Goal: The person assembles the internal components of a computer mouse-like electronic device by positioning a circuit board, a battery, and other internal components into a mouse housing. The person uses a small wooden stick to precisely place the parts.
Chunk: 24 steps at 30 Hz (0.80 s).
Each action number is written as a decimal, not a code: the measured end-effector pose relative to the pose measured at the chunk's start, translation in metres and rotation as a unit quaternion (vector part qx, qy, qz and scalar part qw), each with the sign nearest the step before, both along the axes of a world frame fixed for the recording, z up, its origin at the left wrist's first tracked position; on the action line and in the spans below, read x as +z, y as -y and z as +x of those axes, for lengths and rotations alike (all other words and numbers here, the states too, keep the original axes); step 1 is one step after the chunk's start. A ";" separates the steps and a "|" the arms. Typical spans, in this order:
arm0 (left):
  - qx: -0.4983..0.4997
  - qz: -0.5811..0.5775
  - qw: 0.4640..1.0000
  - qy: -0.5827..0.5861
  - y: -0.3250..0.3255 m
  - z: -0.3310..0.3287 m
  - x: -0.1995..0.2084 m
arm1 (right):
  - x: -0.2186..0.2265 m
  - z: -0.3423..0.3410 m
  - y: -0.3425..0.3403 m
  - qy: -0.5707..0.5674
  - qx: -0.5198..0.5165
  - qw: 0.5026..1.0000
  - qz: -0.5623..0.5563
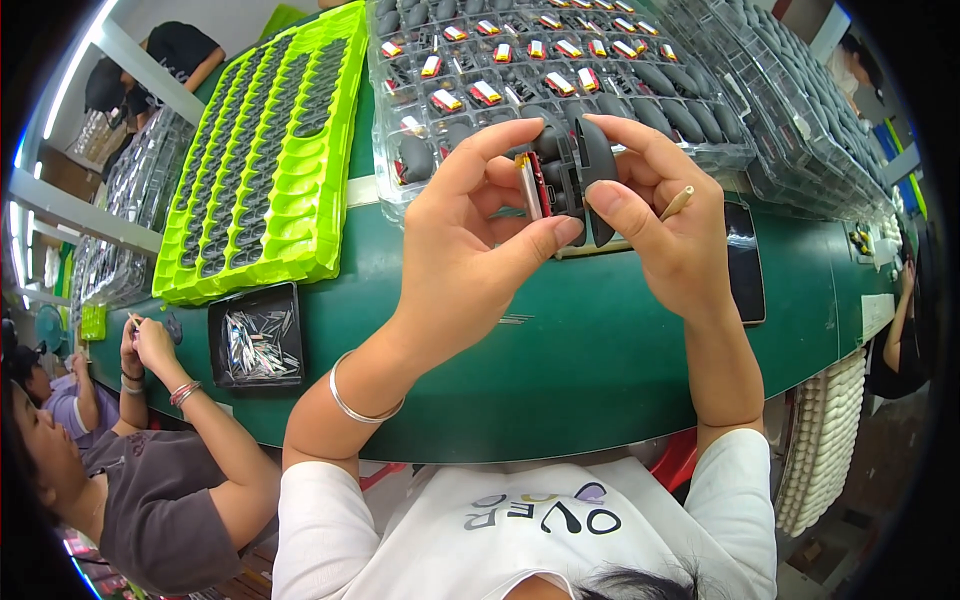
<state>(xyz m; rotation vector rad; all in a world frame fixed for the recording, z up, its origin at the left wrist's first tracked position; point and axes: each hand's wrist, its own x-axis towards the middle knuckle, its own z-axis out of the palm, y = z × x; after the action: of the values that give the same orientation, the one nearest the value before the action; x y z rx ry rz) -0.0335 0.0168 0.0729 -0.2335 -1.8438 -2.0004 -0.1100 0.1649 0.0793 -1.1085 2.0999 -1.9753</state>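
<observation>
Above the green table, my left hand (460,235) grips a dark casing half (570,185) by its edges, thumb below and fingers above. A small silver battery pack (532,185) with red edges sits at that half's left side. My right hand (668,220) pinches a smooth dark oval shell (598,170) between thumb and fingertips. The two parts face each other closely; whether they touch is hard to tell. A thin wooden stick (678,203) is tucked in my right hand, its tip poking out past the fingers.
A clear plastic tray (385,150) of dark shells and battery packs lies ahead. Stacked trays (800,130) stand right, beside a dark flat device (743,265). At left are a bright green tray (320,215), a black box (255,383) of small slender pieces, and a co-worker (190,480).
</observation>
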 end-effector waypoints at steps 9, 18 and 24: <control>-0.012 0.009 1.000 -0.002 -0.001 0.000 -0.002 | 0.002 0.002 0.001 0.030 0.024 0.999 -0.007; -0.019 0.014 0.999 0.025 0.000 0.002 0.000 | 0.000 -0.001 0.000 0.080 0.087 0.993 -0.006; -0.029 -0.088 0.996 -0.008 0.009 0.003 0.001 | 0.010 0.001 -0.003 0.138 0.152 0.979 -0.007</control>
<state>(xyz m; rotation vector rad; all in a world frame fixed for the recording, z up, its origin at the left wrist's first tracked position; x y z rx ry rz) -0.0306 0.0077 0.0738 -0.3561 -2.0275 -1.8677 -0.1087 0.1682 0.0892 -1.0175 1.6703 -1.8757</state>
